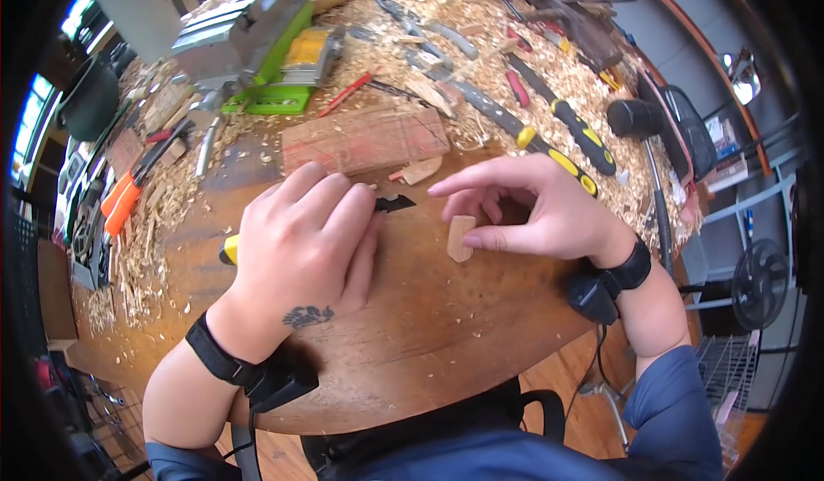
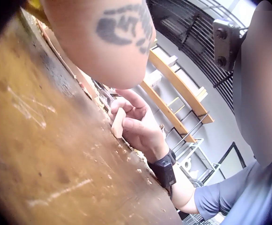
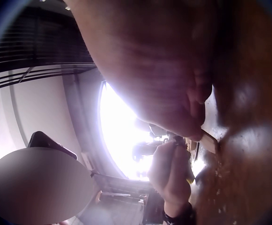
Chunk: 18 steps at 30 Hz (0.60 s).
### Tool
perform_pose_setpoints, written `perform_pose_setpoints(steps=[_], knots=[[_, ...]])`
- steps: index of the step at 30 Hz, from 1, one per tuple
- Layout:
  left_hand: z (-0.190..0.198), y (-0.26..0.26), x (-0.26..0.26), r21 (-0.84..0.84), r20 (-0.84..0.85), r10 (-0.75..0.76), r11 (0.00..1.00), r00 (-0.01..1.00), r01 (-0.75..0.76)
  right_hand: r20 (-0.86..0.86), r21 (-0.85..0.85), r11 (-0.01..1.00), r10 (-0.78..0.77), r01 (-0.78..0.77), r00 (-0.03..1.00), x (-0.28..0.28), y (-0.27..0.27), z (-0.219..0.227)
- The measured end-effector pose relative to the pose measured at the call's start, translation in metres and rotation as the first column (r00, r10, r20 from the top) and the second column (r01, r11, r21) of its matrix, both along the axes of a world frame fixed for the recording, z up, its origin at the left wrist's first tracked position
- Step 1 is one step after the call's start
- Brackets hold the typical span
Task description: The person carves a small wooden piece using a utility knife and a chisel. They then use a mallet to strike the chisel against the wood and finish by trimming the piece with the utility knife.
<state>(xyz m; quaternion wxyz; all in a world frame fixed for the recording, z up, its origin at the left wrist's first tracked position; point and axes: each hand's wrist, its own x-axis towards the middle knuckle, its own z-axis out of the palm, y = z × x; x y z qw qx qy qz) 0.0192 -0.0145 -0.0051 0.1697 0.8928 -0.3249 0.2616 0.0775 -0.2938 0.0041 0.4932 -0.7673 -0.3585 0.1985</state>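
My left hand (image 1: 300, 232) grips a yellow-handled utility knife (image 1: 229, 249), its handle mostly hidden under the fingers. The dark blade (image 1: 395, 204) pokes out past the fingers, pointing toward the right hand. With thumb and fingers my right hand (image 1: 541, 211) pinches a small pale piece of wood (image 1: 461, 239) with cut corners, low over the table. The left wrist view shows the same wood piece (image 2: 118, 123) on edge between thumb and fingers. Just beyond the hands lie a reddish wooden board (image 1: 365, 140) and a small rounded wood piece (image 1: 421, 170).
Wood shavings (image 1: 481, 43) cover the far side of the brown table (image 1: 429, 335). Among them lie yellow-and-black-handled tools (image 1: 558, 151), a black mallet (image 1: 635, 119) and orange-handled pliers (image 1: 120, 202). A grey vise-like machine (image 1: 236, 39) with a green base stands at the back left.
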Motion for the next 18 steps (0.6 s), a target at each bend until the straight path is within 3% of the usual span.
perform_pose_setpoints(steps=[6,9,14,18], knots=[[0.004,0.006,-0.001,-0.017,0.027,0.041,0.999,0.999,-0.041,0.217,0.015,0.999,-0.049,0.047,0.975,-0.003,0.002,-0.004],[0.002,0.006,-0.001,0.004,0.041,0.044,0.999,0.998,-0.045,0.409,0.064,0.994,0.058,-0.092,0.911,0.002,0.004,-0.009],[-0.001,0.006,-0.003,0.062,0.008,0.009,0.998,1.0,-0.01,0.352,0.026,0.983,0.162,-0.183,0.922,0.0,0.003,0.001],[-0.001,0.006,-0.004,0.064,-0.029,0.003,0.998,1.0,-0.002,0.341,0.062,0.996,0.036,-0.061,0.939,0.003,-0.005,-0.001]])
